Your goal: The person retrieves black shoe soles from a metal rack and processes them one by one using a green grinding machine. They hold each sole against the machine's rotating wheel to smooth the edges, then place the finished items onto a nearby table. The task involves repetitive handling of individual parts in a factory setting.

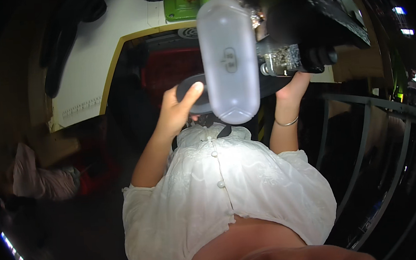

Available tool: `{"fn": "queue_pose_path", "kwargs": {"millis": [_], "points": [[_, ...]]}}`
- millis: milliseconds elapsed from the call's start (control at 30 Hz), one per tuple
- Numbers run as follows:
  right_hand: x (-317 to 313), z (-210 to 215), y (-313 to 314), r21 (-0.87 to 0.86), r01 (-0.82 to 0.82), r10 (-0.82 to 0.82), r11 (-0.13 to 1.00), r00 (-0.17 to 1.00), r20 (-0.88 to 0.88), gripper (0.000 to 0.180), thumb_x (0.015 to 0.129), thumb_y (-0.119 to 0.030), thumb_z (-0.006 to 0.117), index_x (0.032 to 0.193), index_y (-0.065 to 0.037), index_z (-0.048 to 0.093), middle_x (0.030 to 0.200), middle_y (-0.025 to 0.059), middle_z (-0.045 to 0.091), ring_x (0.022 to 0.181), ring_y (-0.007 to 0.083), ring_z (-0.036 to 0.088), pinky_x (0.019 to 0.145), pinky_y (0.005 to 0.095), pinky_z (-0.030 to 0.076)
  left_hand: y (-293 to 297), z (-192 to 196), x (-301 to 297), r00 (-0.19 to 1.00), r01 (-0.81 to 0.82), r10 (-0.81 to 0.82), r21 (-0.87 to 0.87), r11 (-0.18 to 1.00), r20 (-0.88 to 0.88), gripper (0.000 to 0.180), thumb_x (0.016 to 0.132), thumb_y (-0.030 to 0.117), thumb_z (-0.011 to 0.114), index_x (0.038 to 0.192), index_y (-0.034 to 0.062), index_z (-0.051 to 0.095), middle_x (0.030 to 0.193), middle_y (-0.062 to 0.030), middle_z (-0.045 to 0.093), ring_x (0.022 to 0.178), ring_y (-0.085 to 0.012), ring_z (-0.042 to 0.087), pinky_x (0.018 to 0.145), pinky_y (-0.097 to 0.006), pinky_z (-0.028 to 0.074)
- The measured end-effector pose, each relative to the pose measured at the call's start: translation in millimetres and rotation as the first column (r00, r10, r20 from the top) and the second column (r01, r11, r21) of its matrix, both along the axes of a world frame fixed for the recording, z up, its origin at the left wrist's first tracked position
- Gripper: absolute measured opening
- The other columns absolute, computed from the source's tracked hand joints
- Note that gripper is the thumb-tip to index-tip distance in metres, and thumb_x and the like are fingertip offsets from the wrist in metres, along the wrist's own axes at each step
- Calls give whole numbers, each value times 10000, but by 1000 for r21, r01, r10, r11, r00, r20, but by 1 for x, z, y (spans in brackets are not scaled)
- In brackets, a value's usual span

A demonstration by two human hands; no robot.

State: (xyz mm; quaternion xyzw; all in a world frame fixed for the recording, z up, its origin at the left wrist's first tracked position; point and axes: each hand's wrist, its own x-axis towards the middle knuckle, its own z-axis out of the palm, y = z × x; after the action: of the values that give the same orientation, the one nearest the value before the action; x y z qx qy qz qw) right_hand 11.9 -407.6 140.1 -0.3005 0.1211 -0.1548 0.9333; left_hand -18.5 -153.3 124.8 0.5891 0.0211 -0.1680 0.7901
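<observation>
My left hand (182, 104) grips the rounded end of a flat dark grey shoe sole (183, 89), its thumb lying across the top face. The sole runs right behind a pale, translucent, rounded cover (229, 65) that hangs in front and hides its middle. Dark grey edging shows again on the cover's right side, towards my right hand (292, 88). That hand is raised under a machine head (288, 60) with a clear part and a dark round end. Its fingers are hidden behind the machine, so I cannot make out their grip.
A white worktop (84, 74) with a yellow edge curves round the left, with long black pieces (56, 68) on it. A green machine base (179, 7) stands at the back. A red crate-like thing (171, 67) sits below. Metal railing (360, 137) runs along the right.
</observation>
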Motion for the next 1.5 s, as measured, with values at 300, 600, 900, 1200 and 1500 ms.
{"fn": "queue_pose_path", "kwargs": {"millis": [300,600,900,1200,1500], "points": [[-38,-34,87,-353,-77,97,933,995,39,281,897,-151,419,1134,-7,466,1050,48,532,971,123,496,865,251,372,99,-55,-20,992,-62,90,272,960,-93,333,827,294,619,965,-4,561,707,-28,579,470,-60,508,410,-175,399],[-12,-8,64,-791,-375,509,484,856,-95,231,791,-111,630,984,2,570,928,35,591,856,108,539,772,254,425,13,-114,-29,799,389,-601,770,506,-9,315,746,217,640,959,-12,597,898,-205,612,858,-336,591,755,-399,451],[-26,-65,8,-620,-687,763,379,611,-211,477,727,-76,687,1159,1,500,1079,65,567,1044,151,489,921,301,377,-59,-45,18,934,50,-124,220,974,336,288,866,266,574,848,-14,640,687,-20,625,645,-53,538,586,-216,436],[-115,-139,-114,-32,-652,639,757,750,-172,517,599,43,647,1103,52,530,1080,173,584,976,289,586,893,371,445,-22,3,4,979,187,-181,-53,981,92,264,810,97,609,1039,-24,559,930,-67,623,805,-106,580,709,-252,475],[-21,-49,-46,-15,-513,513,858,858,24,385,777,-44,474,1150,51,483,1079,168,577,971,254,584,859,342,468,27,-8,-23,997,-57,61,-94,994,45,305,865,139,529,1107,-45,502,972,-68,587,868,-98,545,788,-245,442]]}}
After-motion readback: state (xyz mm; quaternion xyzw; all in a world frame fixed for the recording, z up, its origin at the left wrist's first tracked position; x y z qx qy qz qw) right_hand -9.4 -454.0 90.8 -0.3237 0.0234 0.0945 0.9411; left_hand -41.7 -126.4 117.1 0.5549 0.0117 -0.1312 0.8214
